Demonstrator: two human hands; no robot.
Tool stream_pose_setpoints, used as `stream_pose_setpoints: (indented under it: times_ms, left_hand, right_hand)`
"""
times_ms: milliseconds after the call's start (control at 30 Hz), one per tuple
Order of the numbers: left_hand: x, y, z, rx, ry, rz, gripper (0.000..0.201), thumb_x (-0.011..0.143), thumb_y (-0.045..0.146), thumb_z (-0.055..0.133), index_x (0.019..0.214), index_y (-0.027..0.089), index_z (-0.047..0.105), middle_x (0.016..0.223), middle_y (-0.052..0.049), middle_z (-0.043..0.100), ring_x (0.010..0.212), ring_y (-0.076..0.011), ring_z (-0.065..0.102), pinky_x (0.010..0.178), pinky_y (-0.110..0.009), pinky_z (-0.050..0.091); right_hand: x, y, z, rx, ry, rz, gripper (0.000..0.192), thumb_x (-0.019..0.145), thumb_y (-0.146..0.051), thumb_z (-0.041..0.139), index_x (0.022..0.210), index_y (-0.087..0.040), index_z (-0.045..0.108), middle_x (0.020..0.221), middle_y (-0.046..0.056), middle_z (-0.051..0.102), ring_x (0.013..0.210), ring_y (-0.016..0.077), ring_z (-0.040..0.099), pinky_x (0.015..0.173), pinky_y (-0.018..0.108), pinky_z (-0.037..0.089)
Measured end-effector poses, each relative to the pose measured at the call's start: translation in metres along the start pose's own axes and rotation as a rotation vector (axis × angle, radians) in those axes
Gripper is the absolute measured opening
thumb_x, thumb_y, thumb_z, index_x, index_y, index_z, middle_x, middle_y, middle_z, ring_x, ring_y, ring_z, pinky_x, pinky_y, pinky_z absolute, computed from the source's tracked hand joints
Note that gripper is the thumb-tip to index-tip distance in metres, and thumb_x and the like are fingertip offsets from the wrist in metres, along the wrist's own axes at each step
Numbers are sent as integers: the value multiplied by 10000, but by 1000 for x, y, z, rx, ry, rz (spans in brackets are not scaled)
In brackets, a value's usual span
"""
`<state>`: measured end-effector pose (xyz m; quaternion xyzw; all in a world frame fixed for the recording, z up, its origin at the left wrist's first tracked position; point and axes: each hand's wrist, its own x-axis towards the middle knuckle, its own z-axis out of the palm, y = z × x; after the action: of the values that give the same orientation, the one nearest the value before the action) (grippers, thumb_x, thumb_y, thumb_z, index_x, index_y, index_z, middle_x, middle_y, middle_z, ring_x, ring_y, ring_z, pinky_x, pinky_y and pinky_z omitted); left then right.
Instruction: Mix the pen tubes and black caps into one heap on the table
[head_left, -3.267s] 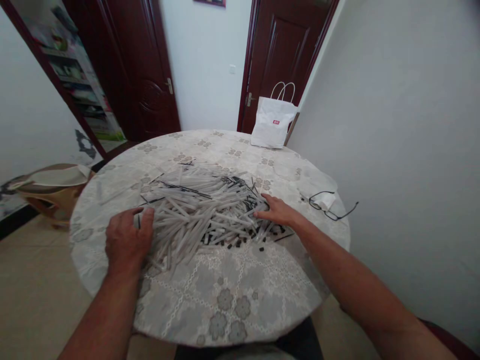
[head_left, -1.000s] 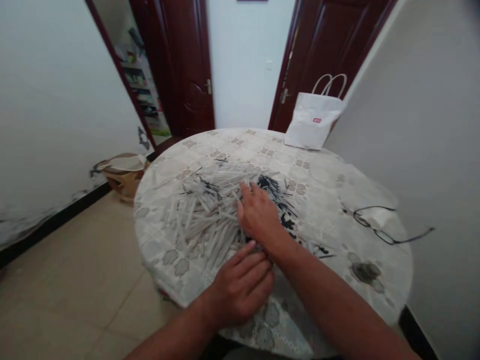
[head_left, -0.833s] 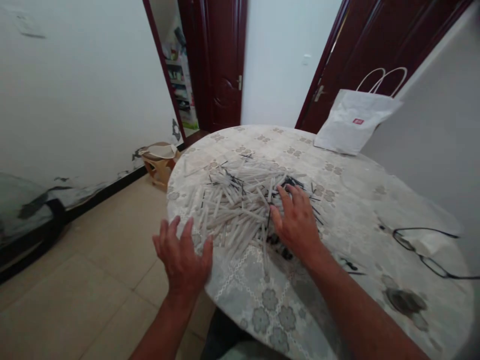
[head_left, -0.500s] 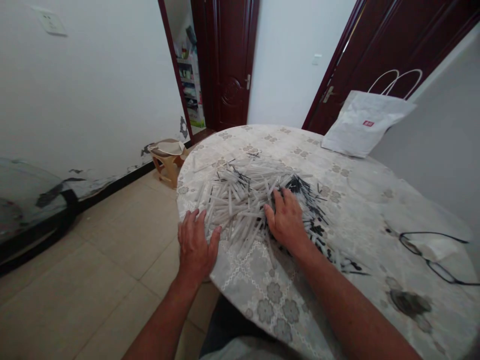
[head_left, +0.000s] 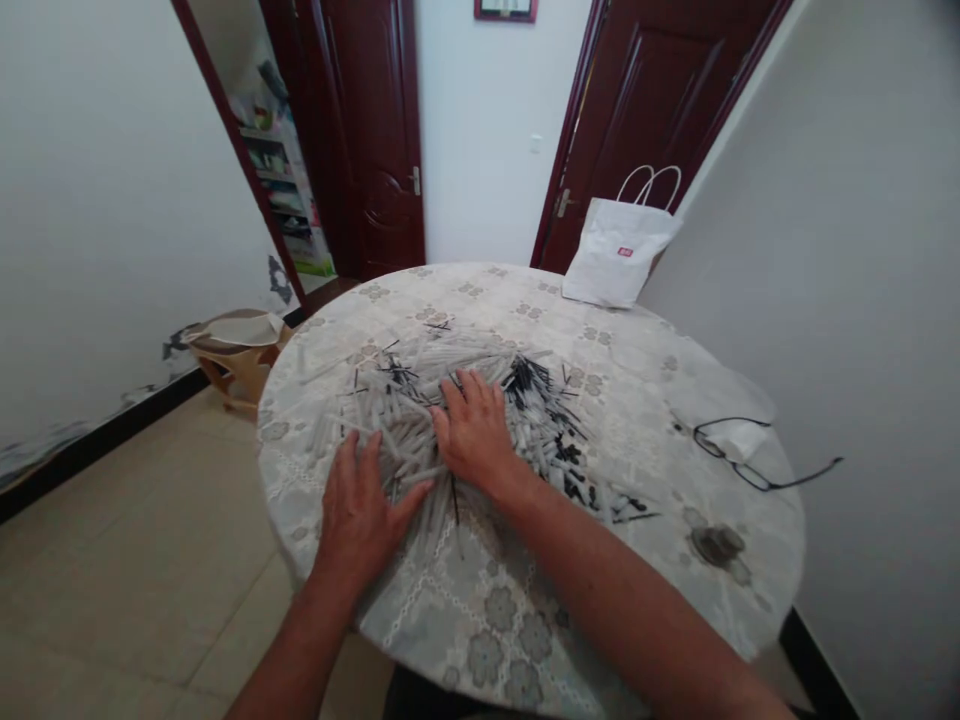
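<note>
A wide heap of thin whitish, see-through tubes (head_left: 409, 440), like pen barrels, lies on the round table. Mixed in on its right side are slim black pieces (head_left: 529, 375) and short black-and-white parts (head_left: 574, 470). My left hand (head_left: 364, 510) rests at the near left edge of the heap, fingers spread and touching the tubes. On the middle of the pile lies my right hand (head_left: 476, 425), palm down with fingers stretched out, pressing against the tubes. What is under both palms is hidden.
A patterned cloth covers the table (head_left: 517, 640). Black-framed glasses (head_left: 739, 465) and a small dark round object (head_left: 718, 546) are at the right. A white paper bag (head_left: 619, 250) stands at the back. Left of the table is a stool (head_left: 244, 365).
The view has turned to the right. My left hand has moved from the table's edge in onto the heap, closer to my right hand, which has shifted left over the tubes.
</note>
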<state>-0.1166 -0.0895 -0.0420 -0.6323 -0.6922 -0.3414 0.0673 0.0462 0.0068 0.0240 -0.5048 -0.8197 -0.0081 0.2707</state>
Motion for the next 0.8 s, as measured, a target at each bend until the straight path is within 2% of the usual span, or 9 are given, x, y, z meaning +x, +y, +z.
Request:
stream_pose_setpoints:
  times_ms: [133,200,300,400,500,600,700,800]
  left_hand:
    - [3,0,-9,-11,-1,28,890,928,678,607,1588,131,366,1651,-263,315,1548,-432,313,1237,-608,326]
    - [4,-2,-12,-10,-6,51,910,928,672,609,1600,119,346,1656,-264,304,1552,-431,301,1249,-606,303]
    - [3,-6,-10,-18,-42,103,924,918,655,618,1613,122,326,1669,-251,291,1557,-427,285,1261,-615,269]
    - [0,-9,-8,-29,-91,131,970,873,667,643,1627,159,307,1688,-225,274,1568,-432,253,1264,-630,239]
    - [-2,-9,-6,-6,-141,128,1009,843,663,671,1641,183,281,1700,-216,255,1573,-438,239,1257,-639,233]
    - [-4,-5,-6,43,-178,115,1018,827,625,700,1642,188,275,1713,-217,225,1580,-447,210,1249,-658,221]
    - [-6,3,-7,70,-214,108,1019,815,583,724,1641,194,271,1724,-211,199,1593,-444,173,1246,-665,209]
    - [-8,11,-7,83,-241,105,1014,817,569,733,1644,213,268,1733,-205,177,1603,-435,145,1248,-667,185]
  right_hand:
    - [-35,22,-37,18,55,-7,524,1078,-409,445,1540,-168,497,1643,162,440,1557,342,333,1285,628,219]
    - [-67,44,-58,22,81,-3,573,1066,-417,468,1579,-165,443,1659,169,406,1568,340,320,1290,615,235]
    - [-128,88,-82,5,67,33,767,1018,-484,563,1677,-245,252,1720,144,287,1604,368,242,1271,638,282]
    - [-187,129,-94,-61,-23,122,953,967,-582,630,1708,-287,108,1758,130,185,1618,396,193,1262,651,299]
    - [-223,155,-93,-119,-128,177,1076,913,-648,673,1712,-305,40,1776,120,122,1621,411,172,1256,656,301]
    - [-228,162,-86,-129,-190,177,1162,858,-718,695,1713,-303,25,1784,120,72,1629,421,120,1265,659,268]
    - [-212,158,-74,-114,-203,148,1151,863,-763,657,1713,-289,42,1780,141,83,1632,418,101,1276,678,205]
    - [-190,149,-61,-85,-208,109,1116,864,-780,640,1706,-256,128,1773,164,101,1632,418,90,1281,684,171]
